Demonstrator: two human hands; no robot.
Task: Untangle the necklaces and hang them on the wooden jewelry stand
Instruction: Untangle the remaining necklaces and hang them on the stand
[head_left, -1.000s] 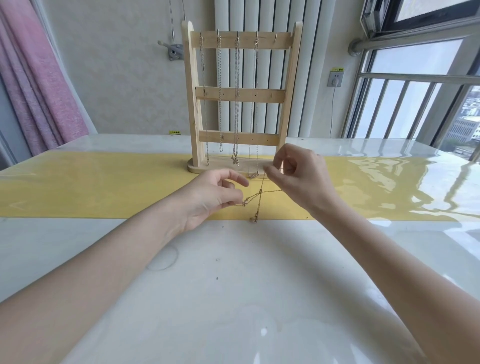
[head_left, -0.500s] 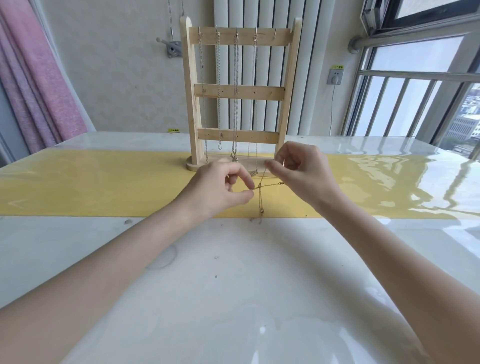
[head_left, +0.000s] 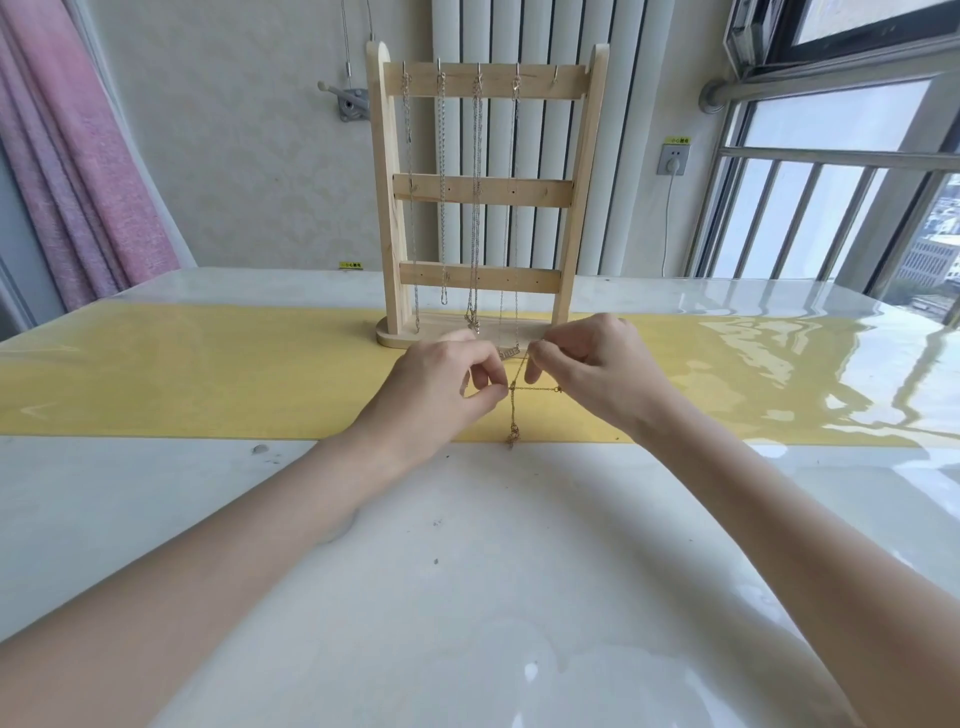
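1. We see the left hand (head_left: 441, 387) pinching a thin gold chain necklace (head_left: 514, 410) between thumb and forefinger, the other fingers curled in.
2. We see the right hand (head_left: 592, 374) just beside it, its fingers curled and pinching the same gold chain at a higher point; a short run of chain stretches level between the two hands.
3. From that crossing the chain hangs straight down, ending in a small knotted clump just below both hands, at the near edge of the yellow table runner (head_left: 208, 374).
4. Directly beyond the hands stands the pale wooden ladder-shaped jewelry stand (head_left: 480, 187), upright on its rounded base, which the fingertips partly cover.
5. We count four silver-toned chains (head_left: 475, 208) hanging from hooks on the stand's top bar; the hook farthest right holds nothing.
6. Both forearms reach in over the glossy white table (head_left: 467, 571).
7. Far to the left of the hands hangs a pink curtain (head_left: 78, 156); far to the right is a barred window (head_left: 831, 208), with a white ribbed radiator (head_left: 613, 31) behind the stand.
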